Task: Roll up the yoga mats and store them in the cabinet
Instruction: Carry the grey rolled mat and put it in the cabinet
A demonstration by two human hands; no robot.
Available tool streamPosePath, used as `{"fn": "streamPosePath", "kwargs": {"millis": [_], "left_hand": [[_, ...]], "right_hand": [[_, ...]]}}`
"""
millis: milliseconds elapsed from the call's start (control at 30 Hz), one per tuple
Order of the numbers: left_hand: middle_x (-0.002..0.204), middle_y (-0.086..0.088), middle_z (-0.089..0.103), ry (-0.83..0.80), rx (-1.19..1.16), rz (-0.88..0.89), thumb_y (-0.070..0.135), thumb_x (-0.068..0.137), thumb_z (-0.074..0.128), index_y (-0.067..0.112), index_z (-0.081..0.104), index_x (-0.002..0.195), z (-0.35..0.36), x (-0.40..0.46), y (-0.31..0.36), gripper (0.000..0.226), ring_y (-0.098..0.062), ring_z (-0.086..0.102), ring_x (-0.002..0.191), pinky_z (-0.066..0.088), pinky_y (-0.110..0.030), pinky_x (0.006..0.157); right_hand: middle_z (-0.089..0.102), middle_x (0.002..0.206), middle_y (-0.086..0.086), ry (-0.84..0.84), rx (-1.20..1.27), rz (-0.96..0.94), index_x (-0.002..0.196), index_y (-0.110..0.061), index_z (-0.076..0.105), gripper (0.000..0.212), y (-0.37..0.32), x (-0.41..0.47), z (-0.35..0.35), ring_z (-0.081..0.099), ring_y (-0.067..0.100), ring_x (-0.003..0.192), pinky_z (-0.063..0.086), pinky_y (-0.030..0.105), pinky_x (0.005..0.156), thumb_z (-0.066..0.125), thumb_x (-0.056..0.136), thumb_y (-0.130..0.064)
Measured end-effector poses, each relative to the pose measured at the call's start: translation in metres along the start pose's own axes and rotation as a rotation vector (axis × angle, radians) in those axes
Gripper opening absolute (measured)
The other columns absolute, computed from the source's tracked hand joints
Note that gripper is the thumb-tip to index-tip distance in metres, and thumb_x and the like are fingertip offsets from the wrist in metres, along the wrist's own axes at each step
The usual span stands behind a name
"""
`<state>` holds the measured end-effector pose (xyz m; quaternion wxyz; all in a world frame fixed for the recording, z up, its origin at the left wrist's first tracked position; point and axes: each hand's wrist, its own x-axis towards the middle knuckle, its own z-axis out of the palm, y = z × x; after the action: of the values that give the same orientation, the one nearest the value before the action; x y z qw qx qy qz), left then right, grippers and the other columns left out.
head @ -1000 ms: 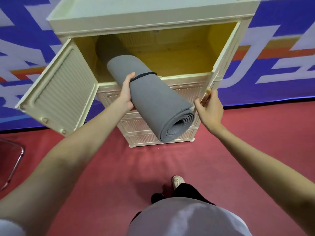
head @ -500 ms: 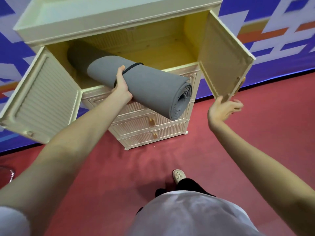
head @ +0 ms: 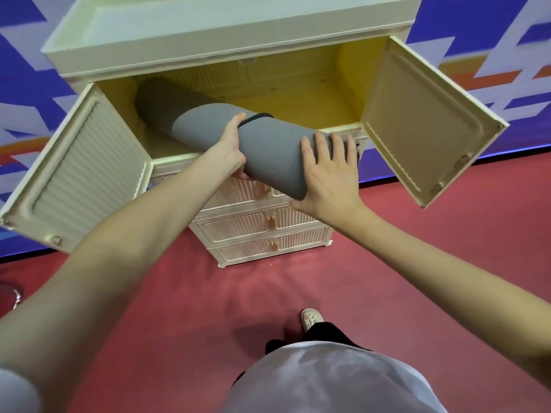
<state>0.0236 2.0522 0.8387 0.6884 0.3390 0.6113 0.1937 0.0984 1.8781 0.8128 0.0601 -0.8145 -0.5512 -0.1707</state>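
The right door (head: 423,120), held at its edge by the right hand (head: 328,177) a second ago, is now released and left swung wide, and that hand is laid flat over the near end of the rolled yoga mat (head: 268,150), its fingers (head: 323,147) straight and spread, nothing being gripped by them. The left hand (head: 229,153) is curled round the roll at mid-length, just beside the black strap (head: 256,117), as it was before. With both doors open and both hands on the roll, the push into the cabinet (head: 208,34) is judged to be ready. The mat is seen as a tight grey cylinder, lying aslant, its far end inside the upper compartment at the left, its near end projecting over the front edge above the drawers (head: 238,228).
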Motion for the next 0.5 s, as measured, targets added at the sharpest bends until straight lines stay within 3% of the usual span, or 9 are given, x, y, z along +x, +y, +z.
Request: {"fn": "streamPosePath", "kwargs": {"millis": [100, 167, 300, 400, 500], "left_hand": [[0.09, -0.009, 0.052, -0.056, 0.036, -0.006, 0.056, 0.071, 0.074, 0.015, 0.048, 0.103, 0.003, -0.001, 0.0, 0.058, -0.032, 0.052, 0.08, 0.047, -0.05, 0.075], [0.093, -0.008, 0.057, -0.065, 0.058, 0.003, 0.058, 0.07, 0.073, 0.016, 0.05, 0.105, 0.004, 0.002, -0.004, 0.06, -0.029, 0.056, 0.08, 0.05, -0.047, 0.071], [0.094, -0.006, 0.058, -0.08, 0.054, -0.01, 0.058, 0.071, 0.072, 0.015, 0.05, 0.093, 0.009, 0.008, -0.002, 0.053, -0.028, 0.057, 0.077, 0.05, -0.047, 0.065], [0.102, -0.008, 0.055, -0.086, 0.031, -0.017, 0.053, 0.073, 0.075, 0.016, 0.047, 0.107, 0.009, 0.014, 0.005, 0.057, -0.032, 0.055, 0.09, 0.051, -0.057, 0.084], [0.113, -0.011, 0.056, -0.132, -0.008, -0.024, 0.051, 0.072, 0.075, 0.017, 0.047, 0.119, 0.0, 0.026, 0.009, 0.065, -0.037, 0.058, 0.1, 0.054, -0.06, 0.079]], "right_hand": [[0.017, 0.152, 0.035, -0.214, -0.135, 0.01, 0.153, -0.01, 0.009, 0.12, 0.003, 0.014, 0.003, 0.026, 0.052, 0.136, 0.012, 0.06, 0.114, 0.08, 0.065, -0.051], [0.008, 0.153, 0.036, -0.27, -0.129, -0.021, 0.154, -0.013, -0.001, 0.124, 0.008, 0.02, 0.01, 0.022, 0.053, 0.136, 0.01, 0.06, 0.114, 0.079, 0.067, -0.052], [0.012, 0.154, 0.032, -0.255, -0.19, -0.063, 0.153, -0.009, 0.002, 0.129, 0.008, 0.031, 0.023, 0.024, 0.052, 0.136, 0.016, 0.061, 0.112, 0.08, 0.062, -0.056], [0.025, 0.148, 0.03, -0.301, -0.232, -0.058, 0.15, -0.003, 0.009, 0.13, 0.01, 0.048, 0.024, 0.036, 0.049, 0.128, 0.027, 0.054, 0.107, 0.084, 0.057, -0.054], [0.042, 0.133, 0.022, -0.294, -0.153, -0.041, 0.143, -0.006, 0.023, 0.125, 0.027, 0.067, 0.026, 0.048, 0.041, 0.112, 0.037, 0.047, 0.095, 0.088, 0.046, -0.05]]}}
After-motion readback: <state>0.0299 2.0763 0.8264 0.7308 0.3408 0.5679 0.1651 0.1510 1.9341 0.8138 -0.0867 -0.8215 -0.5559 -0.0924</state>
